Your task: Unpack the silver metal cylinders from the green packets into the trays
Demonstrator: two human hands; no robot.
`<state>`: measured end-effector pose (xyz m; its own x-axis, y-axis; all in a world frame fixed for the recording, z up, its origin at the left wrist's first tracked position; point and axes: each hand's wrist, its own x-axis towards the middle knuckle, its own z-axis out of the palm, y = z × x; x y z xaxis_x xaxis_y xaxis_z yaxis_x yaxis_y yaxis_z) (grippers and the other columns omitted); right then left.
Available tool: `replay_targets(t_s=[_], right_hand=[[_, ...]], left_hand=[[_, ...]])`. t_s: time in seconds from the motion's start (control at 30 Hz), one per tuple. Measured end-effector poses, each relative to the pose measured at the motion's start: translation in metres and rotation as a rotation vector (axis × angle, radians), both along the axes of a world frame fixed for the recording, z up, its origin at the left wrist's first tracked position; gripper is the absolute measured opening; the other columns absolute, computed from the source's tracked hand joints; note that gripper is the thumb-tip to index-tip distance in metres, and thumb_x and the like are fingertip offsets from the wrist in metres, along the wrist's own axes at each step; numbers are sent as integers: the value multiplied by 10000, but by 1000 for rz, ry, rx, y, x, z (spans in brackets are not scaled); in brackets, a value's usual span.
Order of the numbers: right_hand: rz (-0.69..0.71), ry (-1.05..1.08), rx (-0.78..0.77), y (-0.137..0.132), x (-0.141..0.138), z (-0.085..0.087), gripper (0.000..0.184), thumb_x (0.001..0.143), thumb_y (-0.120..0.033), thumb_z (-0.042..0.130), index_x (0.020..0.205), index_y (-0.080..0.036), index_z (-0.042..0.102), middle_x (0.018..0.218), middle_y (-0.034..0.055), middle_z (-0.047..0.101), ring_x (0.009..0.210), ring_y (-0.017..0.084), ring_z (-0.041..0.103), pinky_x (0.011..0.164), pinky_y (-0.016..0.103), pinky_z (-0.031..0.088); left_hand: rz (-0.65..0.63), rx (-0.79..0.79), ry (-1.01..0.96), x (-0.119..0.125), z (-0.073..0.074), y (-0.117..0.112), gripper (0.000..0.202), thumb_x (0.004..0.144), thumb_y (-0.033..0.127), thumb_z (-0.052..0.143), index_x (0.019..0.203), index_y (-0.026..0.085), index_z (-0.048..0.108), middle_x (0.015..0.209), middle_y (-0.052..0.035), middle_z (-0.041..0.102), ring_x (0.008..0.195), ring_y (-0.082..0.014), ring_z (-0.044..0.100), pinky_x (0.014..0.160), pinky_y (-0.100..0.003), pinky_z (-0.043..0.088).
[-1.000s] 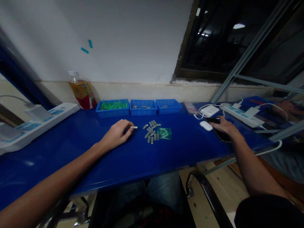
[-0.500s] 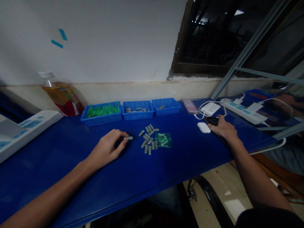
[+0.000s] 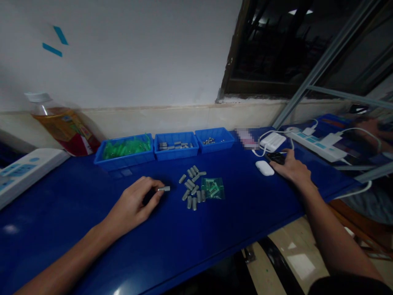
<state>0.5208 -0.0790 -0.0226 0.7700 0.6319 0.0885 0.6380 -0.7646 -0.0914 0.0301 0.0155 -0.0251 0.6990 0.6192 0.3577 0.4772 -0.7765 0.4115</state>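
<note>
My left hand (image 3: 135, 203) rests on the blue table (image 3: 76, 229) with thumb and fingers pinched on a small grey metal cylinder (image 3: 164, 189). Just right of it lies a loose pile of several similar grey cylinders (image 3: 193, 185) and a small clear bag of green parts (image 3: 212, 187). My right hand (image 3: 294, 169) lies flat over a dark phone (image 3: 274, 157) at the table's right side, its fingers stretched out, next to a white earbud case (image 3: 264, 168).
Three blue trays stand along the wall: green parts (image 3: 124, 149), grey parts (image 3: 176, 145), a few metal bits (image 3: 214, 139). A drink bottle (image 3: 61, 127) and white power strip (image 3: 24, 172) sit left; a charger (image 3: 272, 141), cables and another strip (image 3: 316, 145) right.
The view has swung left and down a little. My left hand keeps its pinch on the cylinder; my right hand stays on the phone, now lying flatter.
</note>
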Motion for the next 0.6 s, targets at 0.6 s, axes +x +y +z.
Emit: replay_targets(t_s=[0.6], right_hand=[[84, 144, 5, -5, 12, 5, 930, 721, -643, 548, 1428, -171, 172, 1186, 210, 577, 984, 389, 611, 785, 467, 488]], left_hand=[[0, -16, 12, -2, -1, 0, 181, 907, 332, 458, 997, 205, 550, 913, -48, 621, 835, -194, 591, 738, -310, 474]])
